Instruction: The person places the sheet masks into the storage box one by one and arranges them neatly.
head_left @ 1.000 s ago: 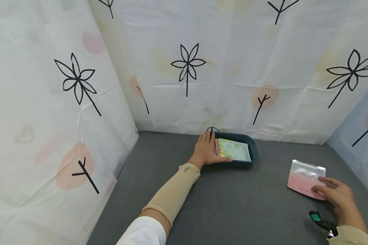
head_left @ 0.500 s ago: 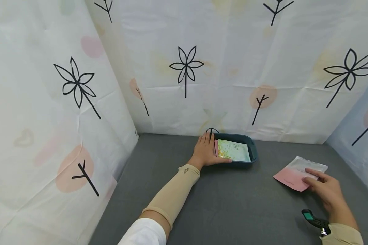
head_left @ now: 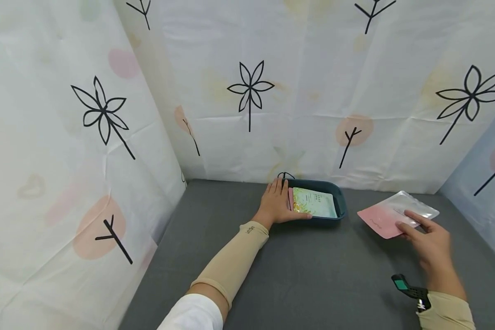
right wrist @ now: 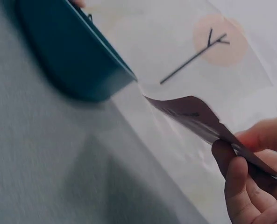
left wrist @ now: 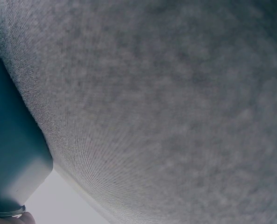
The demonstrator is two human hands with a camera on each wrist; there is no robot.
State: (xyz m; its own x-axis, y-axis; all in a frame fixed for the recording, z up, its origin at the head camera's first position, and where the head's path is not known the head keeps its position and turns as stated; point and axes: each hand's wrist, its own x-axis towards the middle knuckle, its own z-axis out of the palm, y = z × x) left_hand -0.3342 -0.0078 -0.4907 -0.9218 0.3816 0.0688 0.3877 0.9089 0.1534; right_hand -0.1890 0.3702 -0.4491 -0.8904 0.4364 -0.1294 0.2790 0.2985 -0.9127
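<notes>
My right hand (head_left: 431,243) pinches a flat pink-and-silver foil sachet (head_left: 380,220) between thumb and fingers, lifted above the grey table to the right of a dark blue plastic basket (head_left: 340,207). In the right wrist view the sachet (right wrist: 187,113) bends slightly and points toward the basket (right wrist: 68,51). My left hand (head_left: 275,204) rests on the basket's left end, fingers extended over the rim and thumb along the front edge. Inside the basket lies a pale green sachet (head_left: 316,203) with a printed pattern. A pink edge shows beside it, mostly covered.
The grey table (head_left: 313,270) runs back to a white cloth wall (head_left: 305,146) printed with flowers and twigs, close behind the basket. A similar cloth (head_left: 66,183) hangs along the left. A black device with a green patch (head_left: 408,286) sits at my right wrist.
My right hand has raised the pink-and-silver sachet off the table and carried it leftward and farther back, turning it. My left hand has stayed on the basket.
</notes>
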